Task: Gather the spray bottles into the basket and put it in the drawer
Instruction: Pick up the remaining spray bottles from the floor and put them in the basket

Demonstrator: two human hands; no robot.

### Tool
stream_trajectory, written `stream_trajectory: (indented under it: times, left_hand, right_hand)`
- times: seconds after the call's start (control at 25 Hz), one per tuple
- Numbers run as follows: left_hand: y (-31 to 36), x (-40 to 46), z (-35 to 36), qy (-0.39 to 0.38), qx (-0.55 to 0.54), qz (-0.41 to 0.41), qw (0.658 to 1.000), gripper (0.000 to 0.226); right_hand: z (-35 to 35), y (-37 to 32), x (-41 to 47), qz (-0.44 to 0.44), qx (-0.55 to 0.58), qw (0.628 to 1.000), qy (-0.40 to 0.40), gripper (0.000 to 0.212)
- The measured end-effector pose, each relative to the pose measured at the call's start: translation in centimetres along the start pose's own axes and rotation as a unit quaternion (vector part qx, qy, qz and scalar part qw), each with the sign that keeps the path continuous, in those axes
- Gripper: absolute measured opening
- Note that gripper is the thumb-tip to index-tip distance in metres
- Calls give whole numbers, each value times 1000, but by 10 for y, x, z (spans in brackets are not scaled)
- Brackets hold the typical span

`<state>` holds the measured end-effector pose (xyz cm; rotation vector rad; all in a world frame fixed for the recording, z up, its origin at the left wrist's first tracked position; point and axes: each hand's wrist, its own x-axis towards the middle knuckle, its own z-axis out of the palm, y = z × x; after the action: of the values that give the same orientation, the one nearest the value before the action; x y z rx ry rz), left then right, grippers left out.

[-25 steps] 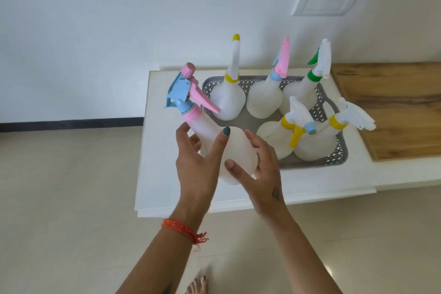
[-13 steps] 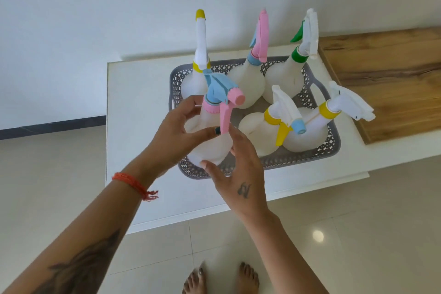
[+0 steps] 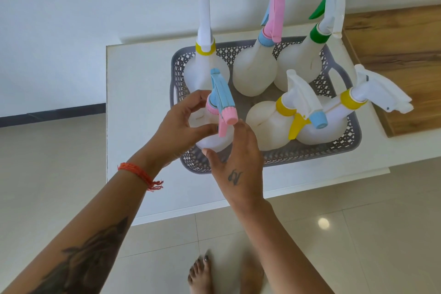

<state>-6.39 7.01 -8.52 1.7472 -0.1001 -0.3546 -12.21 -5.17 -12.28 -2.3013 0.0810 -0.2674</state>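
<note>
A grey perforated basket point(image 3: 310, 154) sits on a white cabinet top point(image 3: 138, 93) and holds several white spray bottles. My left hand point(image 3: 176, 126) curls round the bottle with the blue-and-pink head point(image 3: 220, 100), which stands in the basket's near-left corner. My right hand point(image 3: 235, 162) rests against that bottle's front with its fingers fairly straight. Behind stand a yellow-tipped bottle point(image 3: 205, 31), a pink-headed one point(image 3: 269, 38) and a green-collared one point(image 3: 319, 31). Two yellow-collared bottles point(image 3: 296, 105) point(image 3: 372, 95) lean at the right.
A wooden surface point(image 3: 401, 59) adjoins the white top on the right. A white wall rises behind. Beige floor tiles point(image 3: 47, 174) spread below, with my bare feet point(image 3: 200, 274) near the cabinet's front edge.
The blue-and-pink bottle went from above the cabinet's left part into the basket's near-left corner and now stands upright. Both hands stayed on it. The camera moved closer and looks more steeply down.
</note>
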Motion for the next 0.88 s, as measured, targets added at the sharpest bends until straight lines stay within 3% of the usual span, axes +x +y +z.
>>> stream_trajectory:
  times: [0.48, 0.64, 0.76, 0.88]
  left_hand:
    - [-4, -9, 11, 50, 17, -7, 999, 50]
    - [-4, -20, 9, 92, 28, 4, 995, 62]
    - [-5, -49, 10, 211, 3, 56, 976, 49]
    - [-22, -91, 24, 389, 41, 43, 919, 35]
  right_hand:
    - [-9, -1, 0, 4, -9, 999, -51, 73]
    - [-22, -2, -6, -20, -13, 1000, -5, 63]
    - [-44, 7, -22, -59, 0, 994, 90, 38]
    - [-75, 39, -43, -38, 17, 988, 150, 24]
